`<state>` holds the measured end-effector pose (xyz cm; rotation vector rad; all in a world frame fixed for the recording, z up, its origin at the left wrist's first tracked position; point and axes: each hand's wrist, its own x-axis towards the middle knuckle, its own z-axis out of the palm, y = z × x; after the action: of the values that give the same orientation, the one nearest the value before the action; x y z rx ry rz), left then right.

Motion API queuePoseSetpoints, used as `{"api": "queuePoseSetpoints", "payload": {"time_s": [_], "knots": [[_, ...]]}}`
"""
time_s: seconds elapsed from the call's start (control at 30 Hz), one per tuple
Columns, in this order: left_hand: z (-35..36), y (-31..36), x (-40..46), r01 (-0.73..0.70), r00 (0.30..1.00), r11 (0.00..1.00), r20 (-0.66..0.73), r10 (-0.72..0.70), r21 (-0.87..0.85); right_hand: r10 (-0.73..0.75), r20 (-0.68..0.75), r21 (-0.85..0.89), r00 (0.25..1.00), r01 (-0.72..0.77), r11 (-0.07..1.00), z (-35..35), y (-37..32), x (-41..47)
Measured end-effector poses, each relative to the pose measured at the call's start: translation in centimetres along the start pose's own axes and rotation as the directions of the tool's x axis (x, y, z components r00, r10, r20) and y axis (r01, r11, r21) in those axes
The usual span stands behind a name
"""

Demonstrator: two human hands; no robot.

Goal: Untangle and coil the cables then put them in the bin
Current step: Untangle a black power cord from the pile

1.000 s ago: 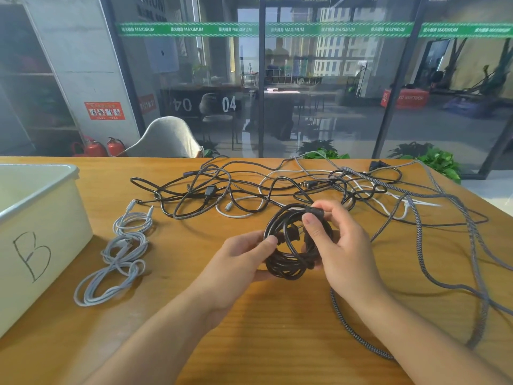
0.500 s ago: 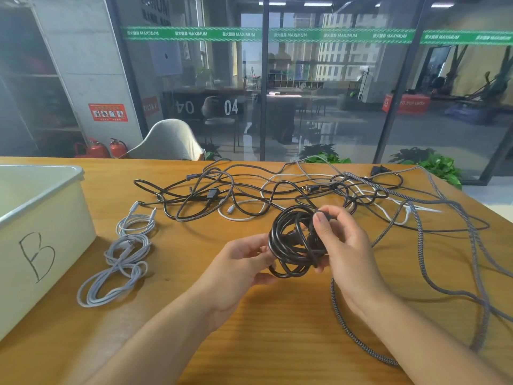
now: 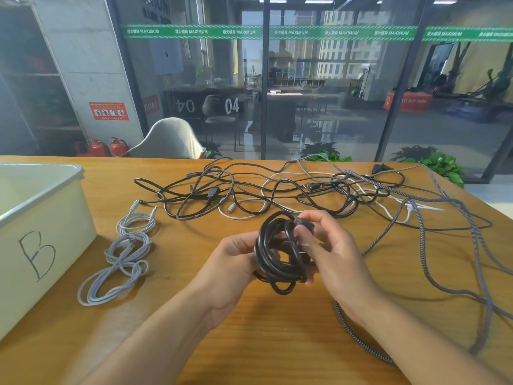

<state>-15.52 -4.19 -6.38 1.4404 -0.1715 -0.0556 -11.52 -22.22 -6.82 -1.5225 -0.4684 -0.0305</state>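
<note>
Above the middle of the wooden table (image 3: 249, 343) both my hands hold a coiled black cable (image 3: 273, 252). My left hand (image 3: 231, 259) grips the coil's left side. My right hand (image 3: 330, 251) pinches the cable's black plug end at the coil's top right, fingers curled round the loops. A tangle of black, white and braided grey cables (image 3: 291, 190) lies spread behind the coil. The cream bin (image 3: 41, 226) marked "B" stands at the left edge.
A coiled light-grey cable (image 3: 122, 257) lies between the bin and my hands. A long braided grey cable (image 3: 433, 245) loops over the table's right side and runs under my right forearm. A glass wall and a chair stand beyond the far edge.
The coil has turned a little in my hands, and my right fingers have shifted onto the plug end at its top. The coil has stayed over the same spot.
</note>
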Motion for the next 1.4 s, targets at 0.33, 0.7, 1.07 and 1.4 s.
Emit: {"api": "queuePoseSetpoints", "payload": {"time_s": [0.33,0.7,1.07,1.4], "knots": [[-1.2,0.5,0.1,0.074,0.98,0.97,-0.197,-0.027,0.233,-0.032,-0.02,-0.016,0.999,0.032,0.999,0.0,0.3,0.0],[-0.2,1.6,-0.4,0.134,0.984,0.98,-0.134,-0.114,0.147,-0.111,-0.168,-0.251,0.98,0.066,0.966,-1.0,0.1,0.1],[0.3,0.2,-0.4,0.0,0.99,0.985,-0.141,0.025,0.174,-0.141,-0.099,-0.347,0.985,0.099,0.933,0.0,0.4,-0.5],[0.1,0.7,-0.3,-0.059,0.985,0.961,-0.143,0.1,0.269,-0.116,-0.051,-0.261,0.992,0.099,0.96,-0.1,0.7,-0.2]]}}
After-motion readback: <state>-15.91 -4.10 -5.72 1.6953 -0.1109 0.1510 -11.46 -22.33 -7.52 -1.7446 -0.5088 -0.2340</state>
